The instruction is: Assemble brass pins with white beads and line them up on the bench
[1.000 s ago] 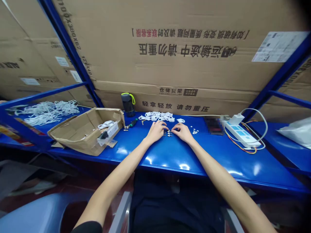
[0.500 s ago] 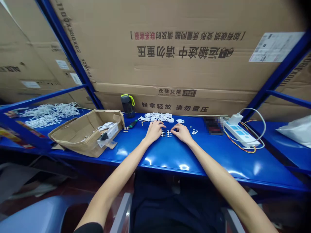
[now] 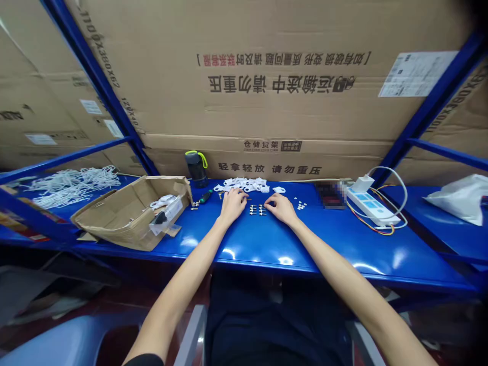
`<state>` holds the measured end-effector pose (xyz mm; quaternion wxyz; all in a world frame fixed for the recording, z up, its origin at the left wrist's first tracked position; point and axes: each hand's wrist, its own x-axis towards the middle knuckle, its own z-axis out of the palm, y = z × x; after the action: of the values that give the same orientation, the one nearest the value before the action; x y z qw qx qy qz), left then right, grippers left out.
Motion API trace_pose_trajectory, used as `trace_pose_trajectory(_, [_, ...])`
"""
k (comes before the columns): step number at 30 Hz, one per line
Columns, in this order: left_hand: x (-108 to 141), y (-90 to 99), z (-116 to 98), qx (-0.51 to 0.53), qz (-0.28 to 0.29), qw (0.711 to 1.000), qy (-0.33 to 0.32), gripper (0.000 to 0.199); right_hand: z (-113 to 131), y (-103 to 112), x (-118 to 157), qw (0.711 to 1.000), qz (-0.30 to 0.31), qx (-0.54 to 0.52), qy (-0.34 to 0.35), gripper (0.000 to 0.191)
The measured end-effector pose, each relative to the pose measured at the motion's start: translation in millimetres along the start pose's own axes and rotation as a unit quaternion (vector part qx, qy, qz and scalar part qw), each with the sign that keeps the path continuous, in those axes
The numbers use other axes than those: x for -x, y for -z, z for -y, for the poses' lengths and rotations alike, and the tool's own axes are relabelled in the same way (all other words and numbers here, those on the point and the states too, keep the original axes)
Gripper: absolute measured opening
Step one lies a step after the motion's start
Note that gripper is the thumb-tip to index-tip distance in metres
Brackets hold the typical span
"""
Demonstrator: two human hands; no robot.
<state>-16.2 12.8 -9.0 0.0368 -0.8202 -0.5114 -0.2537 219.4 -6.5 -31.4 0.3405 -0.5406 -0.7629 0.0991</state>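
Note:
Small metal pins with pale collars lie in two short columns on the blue table, a left column (image 3: 253, 209) and a right column (image 3: 262, 209). My left hand (image 3: 232, 204) rests palm down left of them, its fingers apart and nothing visible held. Near its fingertips is a small brass-coloured piece (image 3: 249, 199). Close by the upper end of the right column, my right hand (image 3: 281, 207) has its thumb and index finger brought together. Whatever may be between those fingertips is too small to make out. Behind both hands lies a pile of white plastic parts (image 3: 247, 184).
Left stands an open cardboard box (image 3: 114, 216), with a green-handled screwdriver (image 3: 206, 196) and dark bottle (image 3: 197, 170) beyond. Small white pieces (image 3: 301, 206) lie right of my right hand. Farther right are a blurred dark object (image 3: 331, 195) and a cabled power strip (image 3: 373, 207).
My left hand has drawn back leftward from the pins, uncovering the left column. My right hand stays by the right column. The whole view has shifted slightly.

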Motion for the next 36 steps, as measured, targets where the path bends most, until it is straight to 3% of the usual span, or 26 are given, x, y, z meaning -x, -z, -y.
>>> trace_pose_trajectory(7, [0, 1.5, 8, -0.038, 0.009, 0.999, 0.003, 0.023, -10, 16, -4, 0.999, -0.025, -0.024, -0.002, 0.019])
trace_pose_trajectory(12, [0, 2.7, 9, -0.035, 0.009, 0.999, -0.005, 0.021, -32, 51, 2, 0.986, -0.095, 0.124, -0.067, 0.026])
trace_pose_trajectory(17, [0, 1.0, 8, -0.038, 0.006, 0.999, -0.003, 0.019, -44, 74, 10, 0.964, -0.034, 0.245, -0.099, 0.025])
trace_pose_trajectory(28, [-2, -2.1, 6, -0.044, 0.012, 0.999, 0.000, 0.019, -23, 107, 24, 0.950, 0.130, 0.225, -0.174, 0.020])
trace_pose_trajectory(36, [-3, -8.8, 10, -0.039, -0.002, 0.999, -0.038, 0.021, -21, 109, 25, 0.937, 0.149, 0.237, -0.208, 0.016])
